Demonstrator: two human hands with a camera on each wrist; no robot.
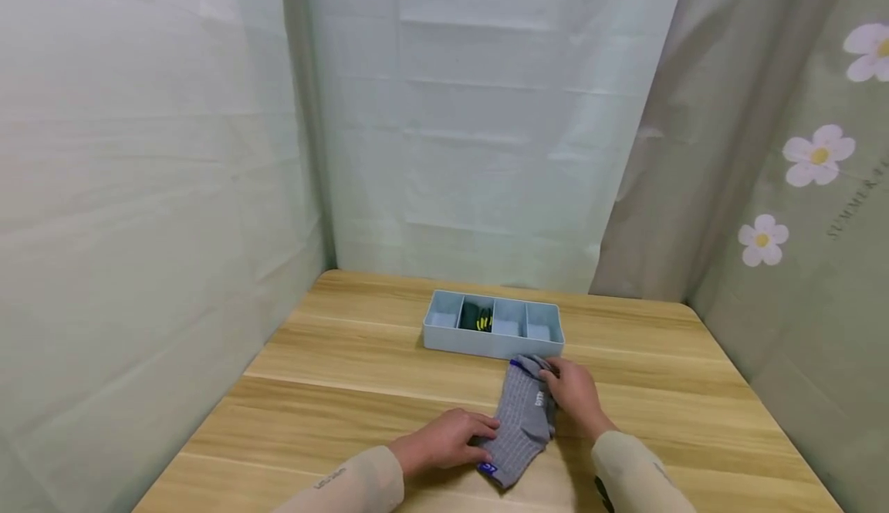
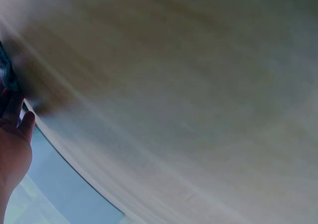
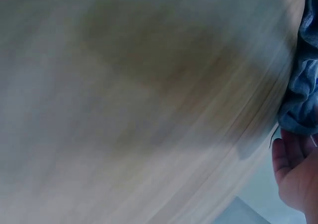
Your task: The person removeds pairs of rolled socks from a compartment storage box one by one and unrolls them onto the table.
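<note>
Socks (image 1: 517,413): gray, lying on the wood-grain table (image 1: 347,389), far end sitting just beside the organizer (image 1: 486,343).
Left hand (image 1: 454,437): resting on the near end, fingers reaching forward, thumb spreading apart.
Right hand (image 1: 572,389): touching the far end; pinching cannot be confirmed.
Compartments: four; second from left holding a dark, yellow-marked bundle (image 1: 471,316).
Clearance: wood surface extending to both side edges.

from my remote post i record a pale beige left sleeve (image 1: 364,482) bearing small dark lettering (image 1: 329,478); the right sleeve (image 1: 632,470) matches in colour, with a dark patch (image 1: 603,494) at its left edge.
</note>
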